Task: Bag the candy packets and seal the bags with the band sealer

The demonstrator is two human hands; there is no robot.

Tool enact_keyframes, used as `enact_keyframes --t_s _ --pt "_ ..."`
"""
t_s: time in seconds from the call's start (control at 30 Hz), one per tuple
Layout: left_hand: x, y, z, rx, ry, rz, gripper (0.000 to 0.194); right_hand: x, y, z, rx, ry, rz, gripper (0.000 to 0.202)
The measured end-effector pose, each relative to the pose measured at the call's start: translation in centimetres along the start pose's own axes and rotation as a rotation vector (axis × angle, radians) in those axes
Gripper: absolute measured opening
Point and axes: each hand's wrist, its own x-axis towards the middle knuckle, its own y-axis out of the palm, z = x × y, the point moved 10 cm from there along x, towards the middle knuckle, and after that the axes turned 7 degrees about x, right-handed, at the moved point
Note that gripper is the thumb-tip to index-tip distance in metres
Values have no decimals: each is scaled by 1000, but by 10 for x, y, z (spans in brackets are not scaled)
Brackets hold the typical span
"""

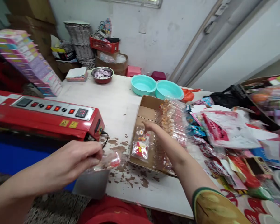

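My left hand is closed, its fingers pinching a clear plastic packet with something red and white inside. It is at the front corner of the red machine, beyond the near table edge. My right hand reaches into a shallow cardboard box. Its visible fingers are bent and apart, just above a clear packet with small egg-like and red-and-yellow fries-like pieces. Whether they touch that packet I cannot tell. Many similar packets stand in a packed row along the box's right side, partly behind my forearm.
The red machine, with lit switches and a blue belt, occupies the left. Two turquoise basins and a metal bowl stand at the back. Mixed plastic-wrapped goods crowd the right. Stacked colourful boxes lean at far left.
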Motion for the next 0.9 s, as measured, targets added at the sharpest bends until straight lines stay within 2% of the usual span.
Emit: enact_keyframes --t_s 0.1,0.13,0.2,0.23,0.27,0.3,0.37,0.43,0.5,0.57,0.63,0.67,0.77,0.83,0.9 --pt "-9 -9 3 -37 -12 9 18 -37 10 32 91 -14 185 53" --pt "-10 -10 3 -54 -7 10 15 -60 21 54 212 -74 299 64" --pt "-12 -12 3 -107 6 9 12 -123 52 107 485 -235 612 91" --pt "-13 -12 4 -146 13 12 12 -154 65 129 569 -293 703 102" --pt "-13 -11 7 -199 11 13 12 -181 78 145 655 -311 742 102" --pt "-14 -11 11 -271 -4 2 15 -202 93 153 750 -274 769 92" --pt "-18 -11 30 -476 -68 -114 24 -226 121 153 894 -140 738 62" --pt "-29 -5 55 -731 -137 -310 42 -231 139 140 980 -28 626 42" --pt "-41 22 78 -949 -185 -420 60 -230 145 128 1013 22 519 37" --pt "-47 64 90 -1077 -233 -387 66 -230 151 121 1030 46 485 35" --pt "-51 100 99 -1114 -287 -377 55 -231 154 117 1050 48 442 39" --pt "-54 112 104 -1112 -310 -403 47 -230 154 114 1064 49 390 45" --pt "-58 131 115 -1127 -344 -459 35 -226 158 98 1065 115 223 60" --pt "-59 139 121 -1188 -352 -417 34 -225 166 89 1023 179 202 65" --pt "-62 145 129 -1231 -360 -373 35 -224 168 88 977 180 216 73"
